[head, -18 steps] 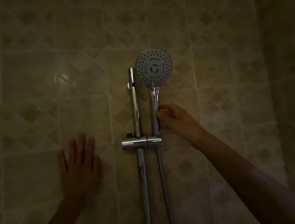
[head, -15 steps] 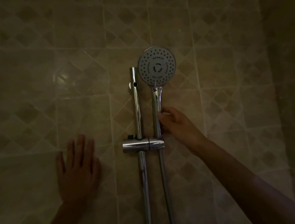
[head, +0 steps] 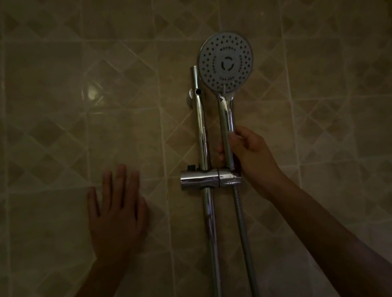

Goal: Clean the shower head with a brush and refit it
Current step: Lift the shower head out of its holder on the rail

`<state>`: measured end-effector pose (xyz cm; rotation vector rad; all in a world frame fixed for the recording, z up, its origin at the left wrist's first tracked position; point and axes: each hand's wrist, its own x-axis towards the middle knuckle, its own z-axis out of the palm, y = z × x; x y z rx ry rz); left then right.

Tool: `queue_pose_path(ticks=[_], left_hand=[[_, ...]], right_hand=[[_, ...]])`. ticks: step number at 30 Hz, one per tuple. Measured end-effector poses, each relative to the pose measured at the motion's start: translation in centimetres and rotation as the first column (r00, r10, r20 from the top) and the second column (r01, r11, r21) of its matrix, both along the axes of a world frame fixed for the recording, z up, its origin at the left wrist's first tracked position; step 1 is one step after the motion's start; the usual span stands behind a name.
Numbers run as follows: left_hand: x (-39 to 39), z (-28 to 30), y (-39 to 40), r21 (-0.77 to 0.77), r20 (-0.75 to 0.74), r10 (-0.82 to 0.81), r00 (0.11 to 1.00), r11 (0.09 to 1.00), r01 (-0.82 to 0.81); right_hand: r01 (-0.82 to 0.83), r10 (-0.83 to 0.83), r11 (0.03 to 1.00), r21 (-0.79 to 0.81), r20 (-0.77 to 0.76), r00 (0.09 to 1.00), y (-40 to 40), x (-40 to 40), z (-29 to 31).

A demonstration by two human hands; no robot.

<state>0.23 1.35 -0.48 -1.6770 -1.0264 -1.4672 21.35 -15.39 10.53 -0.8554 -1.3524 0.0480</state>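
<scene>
1. Tiled wall (head: 42, 122), dim, with the left hand (head: 116, 213) flat on it, fingers straight.
2. Rail (head: 199, 127), upright, its bottom cut off.
3. Shower head (head: 225, 61), handle upright in the bracket (head: 210, 178), face toward camera.
4. Right hand (head: 250, 154) curled round the handle; fingertips partly hidden.

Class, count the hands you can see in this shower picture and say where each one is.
2. The left hand lies flat with straight fingers on the tiled wall, left of the rail. The right hand grips the shower head handle just above the holder.
</scene>
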Motion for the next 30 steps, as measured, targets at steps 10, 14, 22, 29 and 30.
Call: queue_pose_path(ticks=[10, 14, 22, 29, 30], left_hand=[[-0.1, 0.1, -0.2, -0.007, -0.009, 0.002, 1.0, 1.0, -0.002], [-0.1, 0.0, 0.1, -0.015, -0.021, -0.007, 1.0, 1.0, 0.007], [-0.3, 0.0, -0.1, -0.057, -0.051, 0.004, 0.999, 0.998, -0.007], [-1.4, 0.6, -1.2, -0.202, -0.124, -0.072, 0.99, 0.978, 0.046], [-1.9, 1.0, -1.8, -0.226, -0.131, -0.067, 0.989, 0.973, 0.036]], right_hand=[[0.069, -0.069, 0.997, 0.039, -0.024, 0.997, -1.8, 1.0, 3.8], [0.074, -0.073, 0.997, 0.01, -0.049, 0.996, -3.3, 2.6, 3.2], [-0.003, -0.008, 0.993, -0.121, -0.097, 0.995, -7.1, 3.1, -4.7], [-0.092, 0.048, 0.97, -0.227, -0.194, 0.98, -11.7, 0.1, -13.4], [-0.1, 0.05, 0.967, -0.236, -0.207, 0.977, -12.2, -0.4, -14.6]])
